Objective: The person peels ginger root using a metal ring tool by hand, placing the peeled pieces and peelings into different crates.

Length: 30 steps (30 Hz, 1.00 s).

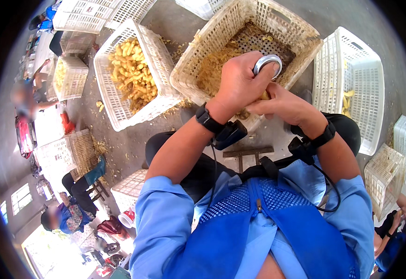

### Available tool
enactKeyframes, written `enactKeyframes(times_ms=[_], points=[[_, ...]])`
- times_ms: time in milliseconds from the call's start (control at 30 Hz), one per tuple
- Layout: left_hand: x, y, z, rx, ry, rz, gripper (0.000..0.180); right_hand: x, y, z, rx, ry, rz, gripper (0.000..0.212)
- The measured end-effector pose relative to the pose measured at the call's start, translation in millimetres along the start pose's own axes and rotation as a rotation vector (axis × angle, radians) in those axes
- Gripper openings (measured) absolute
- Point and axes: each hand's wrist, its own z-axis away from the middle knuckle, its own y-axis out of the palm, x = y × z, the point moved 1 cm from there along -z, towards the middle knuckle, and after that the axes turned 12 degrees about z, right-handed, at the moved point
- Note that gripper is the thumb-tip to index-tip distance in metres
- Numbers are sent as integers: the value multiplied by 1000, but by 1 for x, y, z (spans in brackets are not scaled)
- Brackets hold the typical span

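– What's furthest left, close by?
– A white slatted plastic crate (161, 60) on the grey floor (119, 151), heaped with knobbly, finger-shaped yellow pieces (133, 69). It stands left of both hands.
– And in the middle?
– A bigger off-white plastic crate (217, 39), its perforated walls stained brown, with pale, stringy shavings (212, 65) matted inside. Over its near side, the left hand (241, 78) is closed round a shiny, round-headed metal tool (269, 57), thumb against the rim. I can't make out its lower end from here.
– What about the right hand?
– The right hand (289, 104) is just beside it, fingers curled narrow around a small yellow piece (265, 96). The piece sits at the fingertips, directly below the tool, mostly hidden; whether the two touch, I can't tell.
– Further right?
– A clean-looking white plastic lattice crate (368, 88), holding a few smooth, slender, paler pieces (348, 95).
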Motion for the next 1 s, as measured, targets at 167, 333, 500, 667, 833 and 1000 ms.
enactKeyframes(times_ms=[167,333,500,667,833,1000], points=[[-2,-12,-1,-134,-20,158,24,3,4,0,-58,-37,-113,28],[-19,-32,3,-105,-63,146,22,-3,-1,-3,-155,13,-136,23],[-15,-23,13,86,-111,90,20,-19,2,-11,-207,-3,-173,19],[36,-55,-6,-125,-234,-242,21,-14,-1,-13,-120,32,-302,16],[-8,-24,3,-104,-65,184,20,-24,-4,-16,-305,26,-28,13],[23,-34,0,-142,-47,-255,21,-33,-6,-21,-330,-44,40,14]])
